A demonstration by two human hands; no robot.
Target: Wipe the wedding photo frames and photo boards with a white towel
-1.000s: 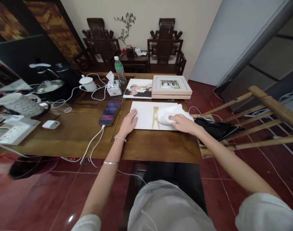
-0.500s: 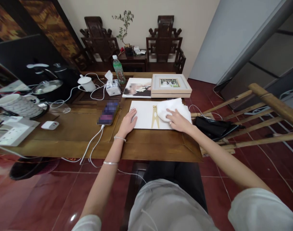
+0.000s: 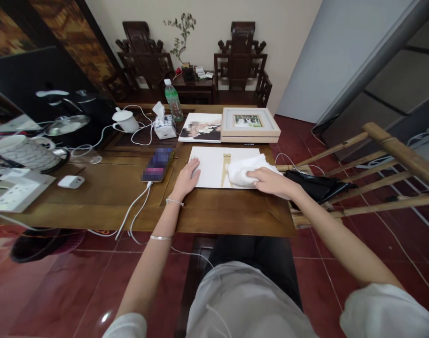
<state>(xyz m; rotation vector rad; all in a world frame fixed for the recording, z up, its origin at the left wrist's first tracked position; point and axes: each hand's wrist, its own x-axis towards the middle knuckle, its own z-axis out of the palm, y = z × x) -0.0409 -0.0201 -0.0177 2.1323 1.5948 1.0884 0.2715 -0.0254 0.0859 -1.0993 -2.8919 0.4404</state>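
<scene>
A white rectangular panel [image 3: 209, 165] lies flat near the table's front edge, with a tan animal-shaped figure [image 3: 226, 164] on its face. My left hand [image 3: 188, 177] rests on the panel's left edge, fingers stretched out and holding nothing. Over the right part of the panel, my right hand [image 3: 269, 180] is closed on a crumpled white cloth [image 3: 247, 169] pressed against the surface. The cloth covers part of the figure and the panel's right side. Just behind lie a photo panel [image 3: 202, 129] and a pale wooden picture frame [image 3: 251, 138] stacked on another.
Left of the panel a phone [image 3: 157, 165] charges by a white cable. Beyond it stand a tissue box [image 3: 165, 127], a green bottle [image 3: 173, 101] and a lidded white cup [image 3: 126, 122]. A power strip [image 3: 19, 190] sits far left. A bamboo rack [image 3: 393, 150] adjoins the table's right side.
My right hand and the white cloth have moved down and slightly right over the panel, and the fingers have bunched the cloth more. My left hand has stayed in place.
</scene>
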